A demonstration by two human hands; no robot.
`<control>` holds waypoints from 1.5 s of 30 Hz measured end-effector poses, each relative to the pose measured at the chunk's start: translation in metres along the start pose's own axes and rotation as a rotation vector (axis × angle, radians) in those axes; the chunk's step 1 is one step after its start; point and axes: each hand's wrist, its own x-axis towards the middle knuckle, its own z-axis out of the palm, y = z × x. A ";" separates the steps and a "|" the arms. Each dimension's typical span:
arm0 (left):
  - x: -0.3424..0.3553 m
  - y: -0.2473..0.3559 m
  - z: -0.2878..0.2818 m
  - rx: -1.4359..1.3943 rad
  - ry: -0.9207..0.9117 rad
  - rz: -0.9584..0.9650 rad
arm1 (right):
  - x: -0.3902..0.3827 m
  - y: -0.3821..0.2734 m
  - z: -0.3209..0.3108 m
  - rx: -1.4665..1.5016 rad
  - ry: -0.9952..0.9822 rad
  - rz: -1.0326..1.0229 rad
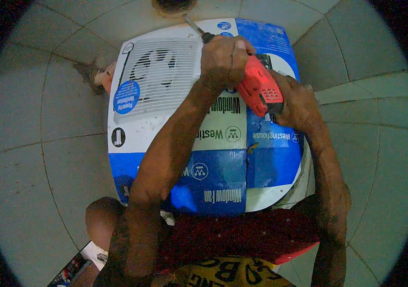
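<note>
A red and black power drill is held over a large flat cardboard box, its long metal bit pointing forward and left. The bit's tip reaches the lower edge of a rough dark hole in the pale surface ahead. My left hand is closed around the front of the drill, just behind the black chuck. Closed at the drill's rear is my right hand, whose fingers are partly hidden behind the tool. Whether a finger presses the trigger cannot be seen.
Beneath the drill lies the blue and white box, printed with a picture of a fan. Grey tiles surround it. My foot shows beyond its left edge, beside a dark stain. Red cloth covers my lap.
</note>
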 end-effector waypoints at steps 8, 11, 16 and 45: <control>0.007 -0.001 0.003 0.095 0.086 0.099 | 0.003 0.007 -0.001 0.071 0.006 -0.038; 0.008 -0.003 0.001 0.072 0.069 0.098 | 0.001 0.008 0.005 0.019 0.041 -0.040; 0.005 -0.005 0.001 -0.065 0.011 -0.020 | 0.002 0.003 0.003 -0.006 0.019 -0.010; 0.009 0.003 -0.002 -0.244 -0.008 -0.286 | -0.001 -0.008 0.001 0.030 0.009 0.098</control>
